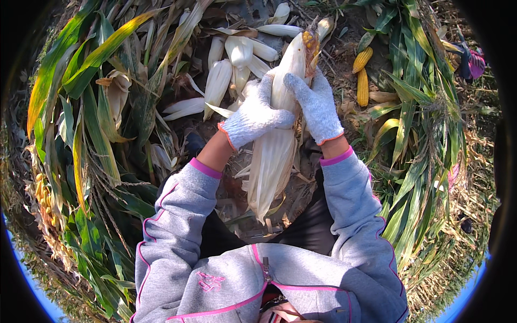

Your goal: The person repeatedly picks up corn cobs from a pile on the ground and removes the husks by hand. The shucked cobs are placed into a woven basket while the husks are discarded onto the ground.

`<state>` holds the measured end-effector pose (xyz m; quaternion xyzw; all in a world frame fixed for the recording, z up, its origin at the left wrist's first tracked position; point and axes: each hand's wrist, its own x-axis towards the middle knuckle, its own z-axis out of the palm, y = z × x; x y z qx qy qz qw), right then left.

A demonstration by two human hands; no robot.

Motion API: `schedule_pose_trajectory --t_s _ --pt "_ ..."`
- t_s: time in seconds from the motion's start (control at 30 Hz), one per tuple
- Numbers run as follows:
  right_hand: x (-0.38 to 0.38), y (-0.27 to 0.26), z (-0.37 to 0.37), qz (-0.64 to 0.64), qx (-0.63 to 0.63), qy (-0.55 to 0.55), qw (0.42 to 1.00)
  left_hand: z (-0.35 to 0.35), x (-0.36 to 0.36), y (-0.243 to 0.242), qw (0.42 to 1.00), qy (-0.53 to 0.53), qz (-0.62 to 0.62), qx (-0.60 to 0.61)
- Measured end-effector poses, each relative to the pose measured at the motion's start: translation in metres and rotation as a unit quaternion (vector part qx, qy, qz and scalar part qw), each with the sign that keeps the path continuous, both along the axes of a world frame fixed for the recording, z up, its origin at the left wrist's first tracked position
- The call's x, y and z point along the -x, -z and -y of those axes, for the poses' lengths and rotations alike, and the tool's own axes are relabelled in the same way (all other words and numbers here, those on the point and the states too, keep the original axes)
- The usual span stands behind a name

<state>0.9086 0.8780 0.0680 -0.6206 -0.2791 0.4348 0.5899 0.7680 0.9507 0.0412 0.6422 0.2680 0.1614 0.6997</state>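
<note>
An ear of corn in its pale dry husk (287, 87) is held upright before me, between both hands. Yellow kernels and brown silk show at its top, while loose husk leaves hang down toward my lap. My left hand (258, 111), in a white knit glove with an orange cuff, wraps the ear's lower part from the left. On the right side, my right hand (317, 103), gloved alike, grips the husk with its thumb across the front. Its other fingers are partly hidden behind the ear.
Several husks (239, 52) lie on the soil beyond my left hand. Two bare yellow corn ears (362, 87) lie to the right. Cut corn stalks with green leaves (408, 93) are piled on the right, and more stalks (93, 133) on the left.
</note>
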Motion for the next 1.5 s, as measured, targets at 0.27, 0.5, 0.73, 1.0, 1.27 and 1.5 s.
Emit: schedule_pose_trajectory --t_s 0.27,0.5,0.73,1.0,1.27,1.5 --pt "0.01 0.005 0.001 0.178 0.05 -0.007 0.983 -0.012 0.002 -0.022 0.969 -0.196 0.127 0.08" --pt "0.024 0.008 0.0 0.281 0.03 -0.031 0.959 -0.014 0.005 -0.029 0.969 -0.229 0.088 -0.018" --pt "0.027 0.004 0.0 0.302 0.065 -0.051 0.95 -0.018 0.008 -0.026 0.967 -0.239 0.08 -0.036" --pt "0.029 0.013 0.002 0.309 0.037 -0.033 0.95 -0.016 0.008 -0.028 0.963 -0.259 0.029 -0.063" --pt "0.021 0.012 0.002 0.259 0.061 -0.074 0.961 -0.023 0.019 -0.003 0.946 -0.219 0.054 -0.232" --pt "0.02 0.022 0.001 0.11 0.018 -0.005 0.994 -0.023 0.014 0.008 0.911 -0.206 0.099 -0.344"
